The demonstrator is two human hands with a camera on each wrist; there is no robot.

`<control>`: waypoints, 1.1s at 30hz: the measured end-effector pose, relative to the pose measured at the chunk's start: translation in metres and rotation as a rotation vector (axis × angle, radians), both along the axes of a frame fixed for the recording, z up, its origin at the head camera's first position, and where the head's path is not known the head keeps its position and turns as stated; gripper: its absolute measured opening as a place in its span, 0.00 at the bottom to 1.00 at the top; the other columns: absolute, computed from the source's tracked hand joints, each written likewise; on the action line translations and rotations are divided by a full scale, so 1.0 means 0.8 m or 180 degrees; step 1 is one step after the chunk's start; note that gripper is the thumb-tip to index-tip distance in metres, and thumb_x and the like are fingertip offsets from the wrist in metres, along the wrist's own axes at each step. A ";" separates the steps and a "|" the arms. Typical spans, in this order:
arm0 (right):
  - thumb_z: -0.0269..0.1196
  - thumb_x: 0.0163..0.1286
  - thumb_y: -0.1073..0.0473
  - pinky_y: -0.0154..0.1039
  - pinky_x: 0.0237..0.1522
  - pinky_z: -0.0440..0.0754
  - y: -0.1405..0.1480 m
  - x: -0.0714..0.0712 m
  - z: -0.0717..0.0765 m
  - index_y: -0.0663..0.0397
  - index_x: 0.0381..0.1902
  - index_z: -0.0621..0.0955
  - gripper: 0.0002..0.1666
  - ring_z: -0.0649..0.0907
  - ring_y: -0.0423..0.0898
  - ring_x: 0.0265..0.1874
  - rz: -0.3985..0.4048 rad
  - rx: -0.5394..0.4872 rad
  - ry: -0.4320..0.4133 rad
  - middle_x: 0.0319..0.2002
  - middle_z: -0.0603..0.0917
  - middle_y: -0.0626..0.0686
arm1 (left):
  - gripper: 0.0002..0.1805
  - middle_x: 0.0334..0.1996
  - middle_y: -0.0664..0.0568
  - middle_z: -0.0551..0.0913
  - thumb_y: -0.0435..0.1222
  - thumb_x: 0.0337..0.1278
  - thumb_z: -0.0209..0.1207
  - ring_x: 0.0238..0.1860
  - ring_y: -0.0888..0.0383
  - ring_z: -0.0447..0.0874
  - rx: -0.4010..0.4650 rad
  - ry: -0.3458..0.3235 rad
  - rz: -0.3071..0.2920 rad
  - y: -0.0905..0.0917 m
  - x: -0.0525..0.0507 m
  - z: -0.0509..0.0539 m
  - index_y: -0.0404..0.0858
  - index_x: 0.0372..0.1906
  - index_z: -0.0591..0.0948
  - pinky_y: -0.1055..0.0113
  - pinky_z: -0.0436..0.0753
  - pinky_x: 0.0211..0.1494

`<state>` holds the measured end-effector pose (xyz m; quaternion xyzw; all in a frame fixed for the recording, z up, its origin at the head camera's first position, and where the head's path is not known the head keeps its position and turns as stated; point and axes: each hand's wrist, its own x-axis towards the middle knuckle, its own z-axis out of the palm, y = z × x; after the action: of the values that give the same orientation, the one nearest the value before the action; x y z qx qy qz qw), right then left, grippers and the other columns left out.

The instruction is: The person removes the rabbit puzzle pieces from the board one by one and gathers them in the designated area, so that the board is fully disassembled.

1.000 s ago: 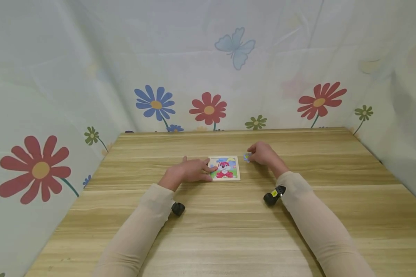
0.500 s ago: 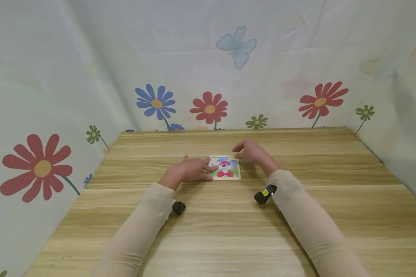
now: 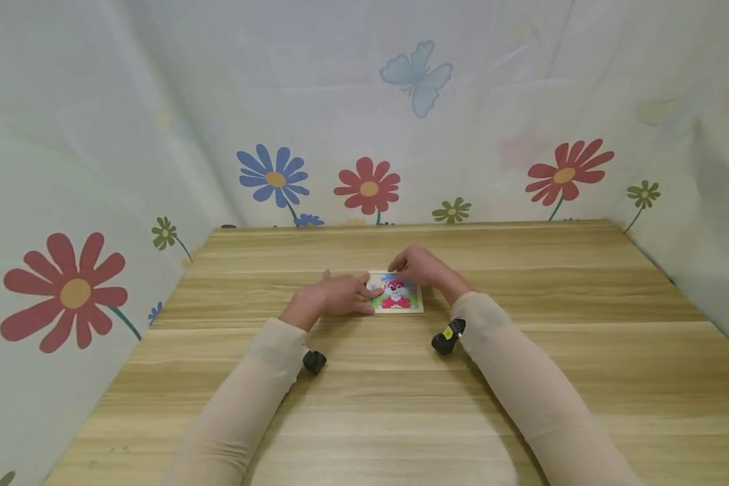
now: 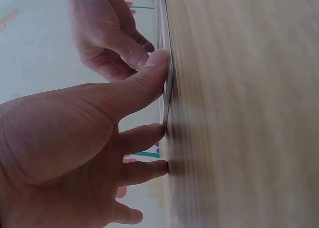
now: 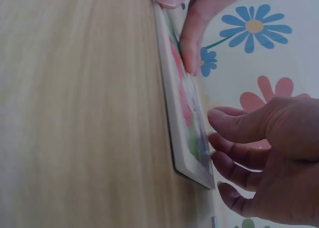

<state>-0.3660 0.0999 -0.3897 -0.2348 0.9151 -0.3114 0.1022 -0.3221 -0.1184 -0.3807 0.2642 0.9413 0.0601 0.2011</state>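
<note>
A small square picture board (image 3: 395, 303) with a pale frame and a pink-and-white cartoon animal lies flat on the table, also seen edge-on in the right wrist view (image 5: 172, 108). My left hand (image 3: 340, 295) steadies its left side, thumb at the near corner and another finger resting on the picture; the fingers are extended and spread in the left wrist view (image 4: 99, 138). Over the board's far edge, my right hand (image 3: 424, 267) has its fingertips low and bent. In the right wrist view its thumb and fingers (image 5: 279, 158) are slightly apart; whether a piece is under them is hidden.
The wood-grain table (image 3: 364, 405) extends around the board. Behind it hangs a pale cloth (image 3: 316, 81) printed with flowers and a butterfly. A small black device is strapped at each wrist, the left one (image 3: 314, 362) and the right one (image 3: 448, 337).
My right hand has moved left from beside the board to above its far edge. The small blue piece at its fingertips one second ago is no longer distinguishable. My left hand has stayed put.
</note>
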 end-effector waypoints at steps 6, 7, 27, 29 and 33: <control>0.65 0.70 0.67 0.45 0.54 0.80 -0.012 -0.005 -0.008 0.61 0.49 0.87 0.12 0.82 0.51 0.48 -0.0026 0.0061 -0.0062 0.48 0.87 0.57 | 0.30 0.79 0.48 0.51 0.56 0.69 0.55 0.76 0.46 0.56 -0.0018 -0.0019 -0.0038 -0.001 -0.001 -0.003 0.61 0.74 0.66 0.25 0.40 0.69; 0.65 0.69 0.67 0.45 0.54 0.80 -0.013 -0.006 -0.008 0.60 0.49 0.88 0.12 0.82 0.51 0.48 -0.0017 0.0076 -0.0048 0.48 0.87 0.56 | 0.30 0.79 0.48 0.51 0.56 0.69 0.55 0.76 0.47 0.56 -0.0018 -0.0013 -0.0038 -0.001 -0.001 -0.004 0.60 0.73 0.66 0.25 0.40 0.69; 0.66 0.67 0.69 0.44 0.54 0.80 -0.023 -0.009 0.005 0.61 0.48 0.88 0.12 0.82 0.51 0.48 0.0079 0.0270 -0.0139 0.49 0.87 0.57 | 0.30 0.79 0.50 0.52 0.56 0.68 0.56 0.76 0.48 0.55 0.0033 -0.0004 -0.0005 -0.002 -0.004 -0.003 0.61 0.73 0.68 0.26 0.38 0.69; 0.66 0.67 0.69 0.45 0.55 0.79 -0.023 -0.009 0.005 0.61 0.48 0.88 0.12 0.81 0.51 0.48 0.0074 0.0256 -0.0140 0.49 0.87 0.57 | 0.30 0.79 0.50 0.52 0.56 0.68 0.56 0.77 0.48 0.54 0.0034 -0.0010 0.0003 -0.002 -0.004 -0.003 0.61 0.73 0.68 0.26 0.38 0.69; 0.66 0.67 0.69 0.46 0.57 0.78 -0.022 -0.010 0.004 0.59 0.47 0.88 0.12 0.81 0.52 0.49 0.0085 0.0259 -0.0088 0.50 0.86 0.56 | 0.30 0.79 0.50 0.53 0.56 0.68 0.57 0.77 0.48 0.54 0.0029 0.0001 0.0009 -0.003 -0.007 -0.005 0.61 0.73 0.68 0.26 0.38 0.69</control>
<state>-0.3738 0.0821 -0.3864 -0.2384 0.9223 -0.2758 0.1284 -0.3275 -0.1205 -0.3846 0.2639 0.9414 0.0645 0.1997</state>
